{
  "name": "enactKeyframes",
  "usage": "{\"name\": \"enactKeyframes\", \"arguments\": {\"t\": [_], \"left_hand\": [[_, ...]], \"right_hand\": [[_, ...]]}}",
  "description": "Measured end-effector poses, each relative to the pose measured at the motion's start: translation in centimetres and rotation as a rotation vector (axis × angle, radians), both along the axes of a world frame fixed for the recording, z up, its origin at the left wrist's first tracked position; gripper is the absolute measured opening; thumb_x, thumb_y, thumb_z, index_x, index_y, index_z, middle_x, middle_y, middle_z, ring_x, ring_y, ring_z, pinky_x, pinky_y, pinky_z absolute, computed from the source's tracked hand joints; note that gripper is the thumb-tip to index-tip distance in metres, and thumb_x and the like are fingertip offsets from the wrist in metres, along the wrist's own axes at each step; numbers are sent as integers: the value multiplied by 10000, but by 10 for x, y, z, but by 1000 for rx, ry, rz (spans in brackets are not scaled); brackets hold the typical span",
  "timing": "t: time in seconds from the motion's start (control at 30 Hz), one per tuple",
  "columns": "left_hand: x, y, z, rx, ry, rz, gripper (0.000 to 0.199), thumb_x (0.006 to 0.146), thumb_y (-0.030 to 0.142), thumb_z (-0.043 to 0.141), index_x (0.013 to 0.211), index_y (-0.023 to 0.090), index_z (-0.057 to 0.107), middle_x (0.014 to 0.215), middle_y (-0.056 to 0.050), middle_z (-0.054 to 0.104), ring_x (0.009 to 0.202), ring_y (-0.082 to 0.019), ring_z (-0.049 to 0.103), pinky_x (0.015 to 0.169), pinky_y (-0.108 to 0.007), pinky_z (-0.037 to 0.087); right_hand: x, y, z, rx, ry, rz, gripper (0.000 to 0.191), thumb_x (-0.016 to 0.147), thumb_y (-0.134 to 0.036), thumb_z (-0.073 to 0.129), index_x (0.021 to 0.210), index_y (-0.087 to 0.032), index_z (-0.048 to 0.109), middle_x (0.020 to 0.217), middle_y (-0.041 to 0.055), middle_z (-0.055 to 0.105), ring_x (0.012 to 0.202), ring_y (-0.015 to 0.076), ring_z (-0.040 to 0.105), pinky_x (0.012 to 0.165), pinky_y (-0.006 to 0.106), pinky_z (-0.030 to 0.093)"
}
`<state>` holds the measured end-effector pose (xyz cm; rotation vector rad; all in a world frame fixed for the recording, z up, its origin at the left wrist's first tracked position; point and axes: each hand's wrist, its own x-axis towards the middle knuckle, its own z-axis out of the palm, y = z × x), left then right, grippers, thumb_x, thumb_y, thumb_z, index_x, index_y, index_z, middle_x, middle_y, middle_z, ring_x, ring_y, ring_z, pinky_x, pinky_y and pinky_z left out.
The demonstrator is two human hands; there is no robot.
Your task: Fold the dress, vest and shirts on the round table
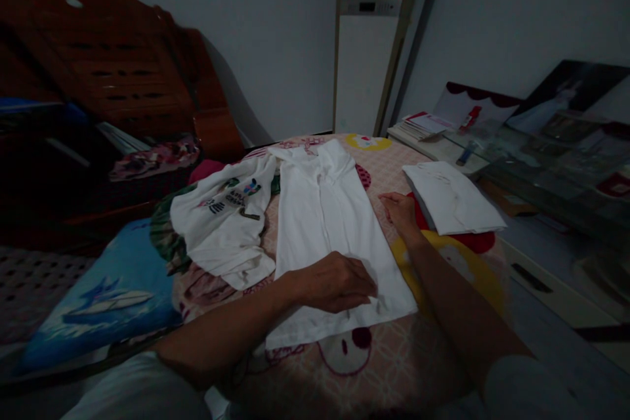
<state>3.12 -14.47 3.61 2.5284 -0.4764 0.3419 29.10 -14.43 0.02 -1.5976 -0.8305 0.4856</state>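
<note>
A white shirt (322,216) lies lengthwise in front of me, its sides folded in and its far end bunched. My left hand (339,282) rests on its lower part with curled fingers, and a small ridge of cloth rises at the fingertips. Just off the shirt's right edge, my right hand (398,210) hovers low or rests over the tablecloth; its fingers are drawn together and nothing shows in them. Left of the shirt lies a crumpled white printed T-shirt (221,210). A neatly folded white garment (453,197) sits to the right of my right hand.
The patterned pink tablecloth (394,348) covers a round table. Camouflage cloth (167,230) lies under the T-shirt. A blue cushion (113,295) is at the left, before a wooden chair (123,72). A glass-topped cabinet (541,157) with papers and bottles stands at the right.
</note>
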Motion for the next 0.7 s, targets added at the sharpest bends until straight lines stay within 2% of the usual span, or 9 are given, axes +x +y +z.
{"name": "enactKeyframes", "arguments": {"t": [0.2,0.3,0.37,0.4,0.47,0.53,0.6,0.7], "left_hand": [[-2,-1,2,96,139,-19,183,950,267,536,982,230,712,957,-69,751,955,-190,683,842,-280,524],[1,-3,2,12,154,-30,171,921,337,606,996,232,718,964,-68,752,941,-188,684,813,-267,522],[4,2,2,-91,160,15,206,920,374,613,973,212,729,934,-67,753,896,-169,690,794,-239,515],[6,7,1,-135,152,86,223,931,370,596,951,196,733,917,-67,753,867,-159,692,786,-228,511],[8,23,-3,-183,110,339,246,953,322,546,942,167,737,921,-73,752,841,-152,695,783,-226,508],[9,44,-8,-159,72,665,240,938,262,534,997,147,736,981,-88,749,855,-168,699,790,-246,516],[9,67,-12,-91,98,904,254,897,205,549,1064,142,730,1019,-94,748,862,-186,703,799,-266,528],[12,95,-15,-11,167,1041,351,875,157,536,1191,161,688,1031,-74,751,890,-186,704,835,-270,534]], "right_hand": [[0,-1,1,-40,-49,19,413,675,-438,592,889,-116,736,412,-74,453,369,93,379,371,216,304],[1,-1,0,-49,-71,30,410,685,-444,590,888,-124,746,423,-68,465,381,96,396,384,216,320],[1,0,-1,-59,-86,29,391,688,-429,588,877,-127,751,439,-57,492,389,99,416,391,215,334],[1,0,-2,-65,-98,25,383,693,-418,586,877,-128,754,459,-46,520,396,101,433,395,217,345],[0,1,-3,-79,-141,13,359,703,-391,584,875,-130,760,520,-16,595,419,112,484,410,222,379],[0,1,-4,-89,-210,21,325,712,-349,589,878,-134,767,613,20,674,479,134,561,451,231,434],[0,2,-5,-102,-293,50,286,716,-300,593,873,-144,773,702,47,728,570,161,634,523,244,491],[-1,2,-5,-118,-397,89,245,728,-246,584,856,-166,776,803,64,768,702,193,696,646,274,543]]}}
